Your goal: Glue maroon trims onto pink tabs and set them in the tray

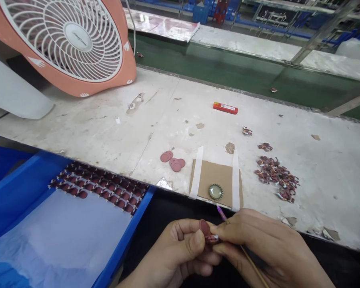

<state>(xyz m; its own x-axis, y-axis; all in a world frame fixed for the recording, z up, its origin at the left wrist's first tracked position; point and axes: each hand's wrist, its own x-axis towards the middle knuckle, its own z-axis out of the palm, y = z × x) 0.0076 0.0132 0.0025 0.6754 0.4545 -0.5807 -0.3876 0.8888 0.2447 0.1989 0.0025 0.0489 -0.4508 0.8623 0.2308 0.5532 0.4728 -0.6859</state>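
Note:
In front of the table's edge, my left hand [183, 252] is closed, pinching a small reddish-brown oval piece [204, 228] between thumb and fingers. Against that oval's lower end is a small brown-and-white part [212, 239], where the fingertips of my right hand [258, 244] meet it. My right hand is closed too, with a thin stick with a purple end [221, 213] held across its fingers. Just beyond, a bottle cap [216, 192] lies hollow side up, apparently with liquid in it, on a taped cardboard piece [211, 176].
Three loose ovals [176, 164] lie left of the cardboard; a pile of small brown parts [276, 176] lies right. A blue bin [144, 204] at left holds rows of brown pieces [102, 186]. Behind are a red box-cutter-like item [225, 108] and an orange fan [129, 60].

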